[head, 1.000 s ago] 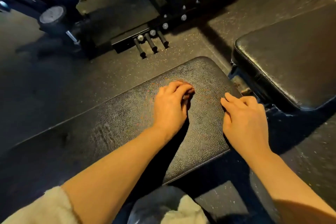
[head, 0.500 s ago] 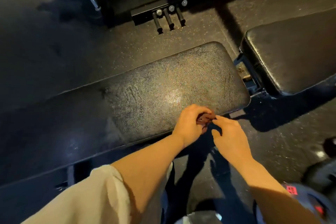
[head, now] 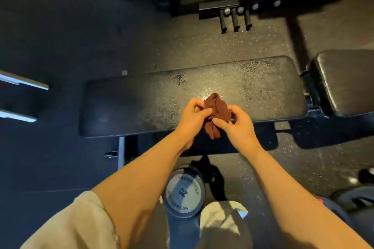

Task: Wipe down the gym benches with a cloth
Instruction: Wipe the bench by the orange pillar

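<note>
A long black padded gym bench (head: 141,99) lies crosswise in the middle of the view. Over its near edge I hold a small crumpled brown cloth (head: 215,107) between both hands. My left hand (head: 192,117) grips the cloth's left side with curled fingers. My right hand (head: 236,125) pinches its right side between thumb and fingers. The cloth bunches up above my hands and a tail of it hangs down below them. A second black bench pad (head: 348,81) sits at the right edge.
A round dumbbell head marked 20 (head: 183,192) stands on the floor near my feet. A black rack base with three short pegs (head: 234,20) is beyond the bench. Two metal bars (head: 22,83) jut in from the left. The floor is dark speckled rubber.
My hands came off the bench top and met at its near edge. The brown cloth, first hidden under my left hand, is now bunched between both hands. The view pulled back and upward.
</note>
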A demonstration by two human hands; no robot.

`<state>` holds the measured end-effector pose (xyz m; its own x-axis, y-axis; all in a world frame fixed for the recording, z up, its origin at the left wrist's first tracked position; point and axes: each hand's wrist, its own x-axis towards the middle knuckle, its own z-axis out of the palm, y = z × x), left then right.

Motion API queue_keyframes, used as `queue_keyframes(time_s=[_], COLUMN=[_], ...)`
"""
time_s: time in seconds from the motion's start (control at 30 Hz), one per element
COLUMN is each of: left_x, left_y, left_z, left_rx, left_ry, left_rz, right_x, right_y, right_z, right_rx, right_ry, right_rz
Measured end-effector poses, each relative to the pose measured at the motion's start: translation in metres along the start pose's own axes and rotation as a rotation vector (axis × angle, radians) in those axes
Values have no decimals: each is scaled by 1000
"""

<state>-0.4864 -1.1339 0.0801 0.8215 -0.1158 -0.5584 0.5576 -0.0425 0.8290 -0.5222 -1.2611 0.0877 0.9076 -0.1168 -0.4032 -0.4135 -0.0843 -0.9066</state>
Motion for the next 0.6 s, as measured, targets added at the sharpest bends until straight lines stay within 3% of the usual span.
queue_keyframes(time_s=[0.23,0.4,0.6], left_x=[-18,-38,-80], left_y=[54,87,105], left_z=[-133,-227,-292], left_rx=[215,281,260], left_ry=[44,78,138], left_rz=[162,168,247], right_x=[-9,-24,-54], right_y=[-50,-92,-145], right_z=[97,173,229], right_rx=[-80,-103,-110], right_ry=[149,161,150], right_rz=[24,33,-36])
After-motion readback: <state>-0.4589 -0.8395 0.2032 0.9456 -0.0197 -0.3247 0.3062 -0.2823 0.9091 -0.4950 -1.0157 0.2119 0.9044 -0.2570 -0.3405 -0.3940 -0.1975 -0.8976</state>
